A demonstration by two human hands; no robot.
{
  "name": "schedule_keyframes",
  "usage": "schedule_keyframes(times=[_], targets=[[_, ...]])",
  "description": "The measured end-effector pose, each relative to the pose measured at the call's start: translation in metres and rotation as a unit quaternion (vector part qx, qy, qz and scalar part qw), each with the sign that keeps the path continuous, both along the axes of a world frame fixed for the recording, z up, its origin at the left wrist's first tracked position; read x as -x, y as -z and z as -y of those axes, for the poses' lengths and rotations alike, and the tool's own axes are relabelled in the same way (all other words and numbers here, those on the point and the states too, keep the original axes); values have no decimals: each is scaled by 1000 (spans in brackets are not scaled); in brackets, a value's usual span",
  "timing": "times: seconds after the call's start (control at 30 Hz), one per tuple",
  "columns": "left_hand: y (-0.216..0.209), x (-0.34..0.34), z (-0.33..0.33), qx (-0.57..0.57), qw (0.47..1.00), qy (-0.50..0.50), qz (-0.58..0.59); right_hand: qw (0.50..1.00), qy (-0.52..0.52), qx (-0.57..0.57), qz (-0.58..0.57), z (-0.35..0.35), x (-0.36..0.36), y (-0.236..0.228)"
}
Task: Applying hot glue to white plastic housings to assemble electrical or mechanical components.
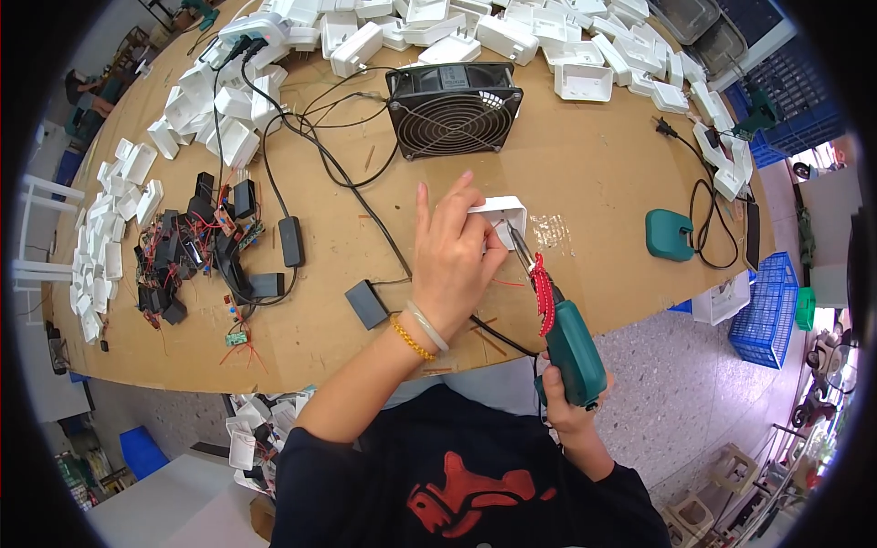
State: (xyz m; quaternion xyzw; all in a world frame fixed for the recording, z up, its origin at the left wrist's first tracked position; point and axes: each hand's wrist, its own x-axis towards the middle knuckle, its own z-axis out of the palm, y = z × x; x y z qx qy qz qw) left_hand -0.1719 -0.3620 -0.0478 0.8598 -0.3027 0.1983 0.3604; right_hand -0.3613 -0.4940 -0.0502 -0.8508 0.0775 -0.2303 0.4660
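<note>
My left hand [454,237], wearing bracelets at the wrist, grips a small white plastic case [501,206] near the middle of the cardboard-covered table. The case's open side faces me, and fingers hide part of it. My right hand [573,402] is wrapped round the grip of a green hand-held power tool [574,352]. A slim metal shaft [521,248] runs from the tool into the case, with a red cord wound beside it. Whether the tip touches anything inside is too small to tell. By my left wrist lies a black box-shaped part [367,304] with a wire.
A black fan [452,111] stands beyond my hands. White cases [356,47] heap along the far and left edges. Black parts and circuit boards [174,251] pile at left. Black cables [333,169] cross the table [603,164]. A teal charger-like block [670,235] sits at right.
</note>
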Motion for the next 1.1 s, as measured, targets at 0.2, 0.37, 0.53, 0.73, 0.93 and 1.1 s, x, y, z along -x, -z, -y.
schedule_keyframes(times=[0.2,0.37,0.53,0.73,0.93,1.1], targets=[[2,0,-1,16,1000,5,-18,999,3,-40,-21,-1,-5,-8],[1,1,-1,22,999,12,-31,999,11,-51,-15,-2,-6,-7],[2,1,0,24,999,12,-34,999,10,-44,-20,-2,-6,-8],[3,1,-1,23,999,16,-26,998,17,-51,-22,-2,-5,-7],[1,1,0,20,999,6,-35,998,21,-54,-24,-2,-2,-5],[4,1,1,19,999,10,-25,997,31,-63,-15,-3,-2,-3]])
